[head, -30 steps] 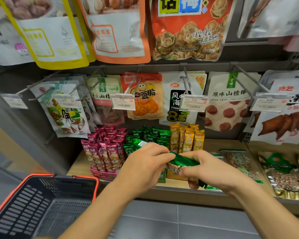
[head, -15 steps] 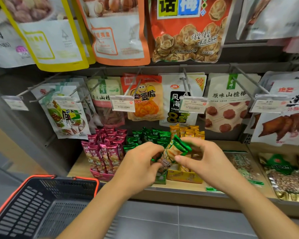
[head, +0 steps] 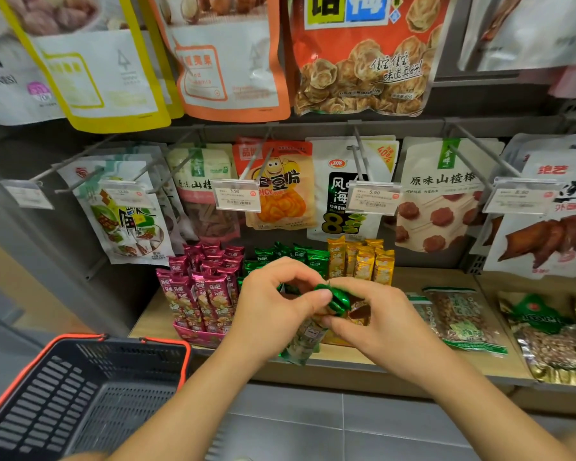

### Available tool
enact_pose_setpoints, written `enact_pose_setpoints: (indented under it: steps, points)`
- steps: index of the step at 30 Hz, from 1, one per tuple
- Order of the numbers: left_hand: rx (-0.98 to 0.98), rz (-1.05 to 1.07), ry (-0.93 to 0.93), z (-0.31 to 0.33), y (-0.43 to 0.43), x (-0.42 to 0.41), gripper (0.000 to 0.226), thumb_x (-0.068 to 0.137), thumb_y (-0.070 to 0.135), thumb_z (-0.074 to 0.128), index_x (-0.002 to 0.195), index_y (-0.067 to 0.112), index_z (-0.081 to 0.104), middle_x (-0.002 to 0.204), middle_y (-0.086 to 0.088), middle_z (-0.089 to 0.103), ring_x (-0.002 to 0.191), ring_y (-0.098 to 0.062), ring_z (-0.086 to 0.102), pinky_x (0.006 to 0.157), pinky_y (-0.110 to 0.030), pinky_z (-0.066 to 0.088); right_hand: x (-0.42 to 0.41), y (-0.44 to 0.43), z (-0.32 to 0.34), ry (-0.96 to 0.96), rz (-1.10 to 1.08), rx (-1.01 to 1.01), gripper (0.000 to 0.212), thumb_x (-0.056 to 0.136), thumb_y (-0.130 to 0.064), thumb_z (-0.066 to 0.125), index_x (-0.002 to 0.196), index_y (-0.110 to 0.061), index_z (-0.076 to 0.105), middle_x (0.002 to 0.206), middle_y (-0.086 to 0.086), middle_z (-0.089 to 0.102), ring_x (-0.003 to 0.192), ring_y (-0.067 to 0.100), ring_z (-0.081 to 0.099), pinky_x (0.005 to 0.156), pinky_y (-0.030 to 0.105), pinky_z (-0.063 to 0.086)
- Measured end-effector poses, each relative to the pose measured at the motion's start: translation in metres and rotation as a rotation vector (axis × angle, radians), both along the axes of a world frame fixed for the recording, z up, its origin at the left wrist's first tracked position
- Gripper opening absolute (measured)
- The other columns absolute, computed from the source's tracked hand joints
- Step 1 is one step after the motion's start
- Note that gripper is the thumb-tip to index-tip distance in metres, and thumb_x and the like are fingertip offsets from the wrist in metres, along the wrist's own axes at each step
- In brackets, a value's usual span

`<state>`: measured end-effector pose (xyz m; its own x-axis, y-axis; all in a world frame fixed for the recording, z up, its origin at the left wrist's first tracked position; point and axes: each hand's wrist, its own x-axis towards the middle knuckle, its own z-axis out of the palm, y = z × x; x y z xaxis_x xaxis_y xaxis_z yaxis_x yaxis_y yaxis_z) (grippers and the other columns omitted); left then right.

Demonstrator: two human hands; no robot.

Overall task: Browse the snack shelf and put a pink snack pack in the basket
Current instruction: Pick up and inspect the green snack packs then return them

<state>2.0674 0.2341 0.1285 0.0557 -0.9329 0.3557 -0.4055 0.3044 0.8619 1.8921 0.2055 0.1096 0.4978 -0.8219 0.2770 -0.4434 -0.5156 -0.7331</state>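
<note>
Green foil wraps the snack pack [head: 334, 299] that is held in both hands. Its upper end is pinched between the thumb and curled fingers of the left hand [head: 273, 316], and it is gripped from the right by the curled fingers of the right hand [head: 388, 324]. Its lower end hangs between them, in front of the wooden shelf [head: 429, 281].

Pink snack packs [head: 200, 287] are stood upright in a pink display tray [head: 195, 336] at the left end of the shelf, just left of the left hand and touched by neither hand. More than ten are visible, but the exact number cannot be told.

Beyond the hands a row of green packs [head: 295, 254] is seen, with at least four yellow packs [head: 363, 262] to its right. At least three flat bags of nuts [head: 463, 319] are laid at the right.

One basket [head: 167, 343], dark with an orange rim, is seen at near left, its slotted floor exposed. Five price tags [head: 236, 196] are hung on the pegs above.
</note>
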Motion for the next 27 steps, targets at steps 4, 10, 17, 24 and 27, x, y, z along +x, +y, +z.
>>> enact_pose_setpoints:
  steps: [4,10,17,24,27]
  points:
    - [0.103,0.031,0.407,0.005,-0.003,0.005,0.026,0.078,0.000,0.072,0.068,0.024,0.074,0.070,0.003,0.069,0.069,-0.010,0.064,0.063,-0.023,0.053,0.003,0.002,-0.005,-0.042,0.025,0.233,0.059,0.073,-0.052,0.073,0.124,-0.048,0.044,0.117,-0.024,0.058,0.112,0.004,0.055,0.097,0.034,0.049]
    - [0.104,0.140,0.745,0.010,-0.014,0.029,0.017,0.083,0.005,0.065,0.071,0.017,0.068,0.069,-0.006,0.066,0.064,-0.014,0.066,0.059,-0.025,0.056,0.006,0.003,-0.016,0.092,0.075,0.137,0.050,0.090,-0.048,0.061,0.130,-0.043,0.032,0.084,-0.032,0.058,0.071,-0.006,0.056,0.058,0.012,0.041]
    - [0.166,0.028,0.393,0.011,-0.013,0.050,0.027,0.092,0.005,0.060,0.103,0.025,0.074,0.099,-0.017,0.066,0.091,-0.022,0.068,0.076,-0.029,0.057,0.006,0.002,-0.017,0.137,0.042,0.039,0.038,0.094,-0.048,0.055,0.125,-0.047,0.034,0.069,-0.015,0.058,0.060,0.003,0.055,0.049,0.018,0.035]
    - [0.225,0.137,0.440,0.007,-0.015,0.042,0.009,0.083,0.020,0.072,0.078,0.021,0.079,0.082,-0.003,0.075,0.084,-0.014,0.071,0.070,-0.025,0.057,0.005,0.002,-0.017,0.313,-0.052,-0.138,0.049,0.092,-0.051,0.053,0.132,-0.044,0.027,0.084,-0.013,0.060,0.068,0.005,0.055,0.056,0.026,0.044]
    - [0.212,0.185,0.450,0.004,-0.018,0.044,0.016,0.086,0.017,0.070,0.072,0.019,0.079,0.079,-0.004,0.075,0.081,-0.013,0.072,0.069,-0.023,0.056,0.000,-0.001,-0.014,0.313,-0.032,-0.134,0.056,0.089,-0.055,0.058,0.134,-0.048,0.026,0.095,-0.017,0.063,0.075,0.002,0.057,0.061,0.025,0.048]
